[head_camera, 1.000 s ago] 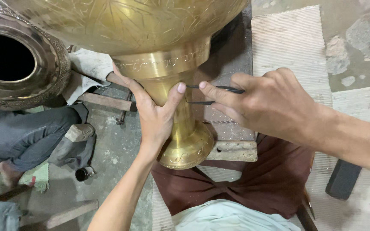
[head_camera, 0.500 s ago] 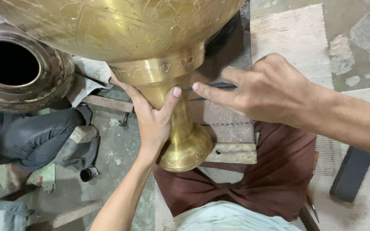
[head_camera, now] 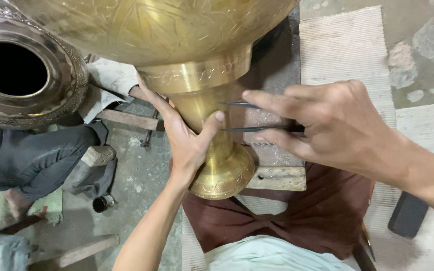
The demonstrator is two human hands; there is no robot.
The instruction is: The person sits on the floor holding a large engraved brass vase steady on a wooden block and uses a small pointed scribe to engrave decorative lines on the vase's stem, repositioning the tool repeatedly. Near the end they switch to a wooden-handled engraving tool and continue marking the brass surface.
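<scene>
While engraved all over, brass vase (head_camera: 212, 115); left hand (head_camera: 187, 135) clasping its neck; right hand (head_camera: 337, 125) pinching dividers (head_camera: 257, 116).

The left hand (head_camera: 187, 138) is reaching up from the lower middle of the view, forearm extended, palm facing away. Its fingers are spread and curving upward, and the thumb is pointing up and to the right. The right hand (head_camera: 327, 125) is entering from the right edge, wrist level, back of the hand facing the camera. Its index finger and thumb are extending leftward in a pinching pose.
</scene>
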